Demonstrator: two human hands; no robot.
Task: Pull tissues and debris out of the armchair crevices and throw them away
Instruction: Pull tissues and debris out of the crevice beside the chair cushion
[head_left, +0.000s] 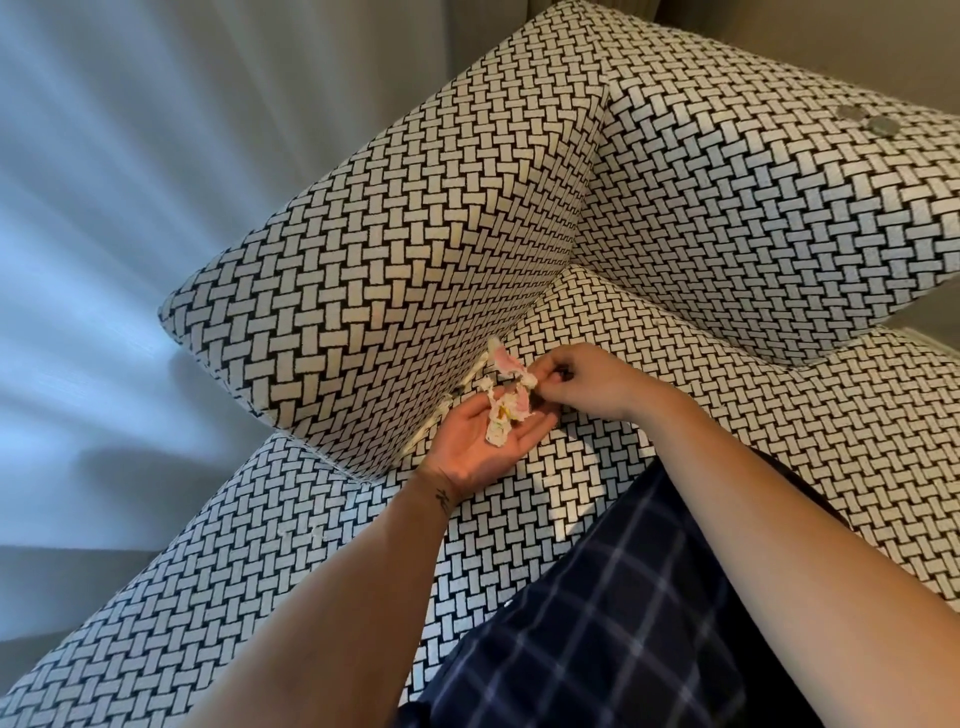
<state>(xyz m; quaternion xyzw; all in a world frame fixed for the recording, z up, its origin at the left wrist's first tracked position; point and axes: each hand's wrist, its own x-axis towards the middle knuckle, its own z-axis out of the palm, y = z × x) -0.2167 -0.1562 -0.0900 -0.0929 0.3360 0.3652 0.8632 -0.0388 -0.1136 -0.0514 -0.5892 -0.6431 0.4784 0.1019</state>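
Tissue wads (500, 430): 1 on left hand (467, 453), 1 pinched in right hand (584, 382).

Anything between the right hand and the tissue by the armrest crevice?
Nothing visible. The right hand pinches the tissue over the open left hand, which carries more scraps. No bin in view.

We see a crumpled tissue (500, 427), white with yellow and pink marks, lying on the upturned palm of the left hand (467, 449). Just above it the right hand (582, 382) pinches a torn piece (506, 364), white with a pink patch. We cannot tell whether the 2 join. Both hang beside the crevice (441, 410) between the arm and seat of the armchair (363, 249). 1 small white scrap (316, 530) lies on the seat's front edge.
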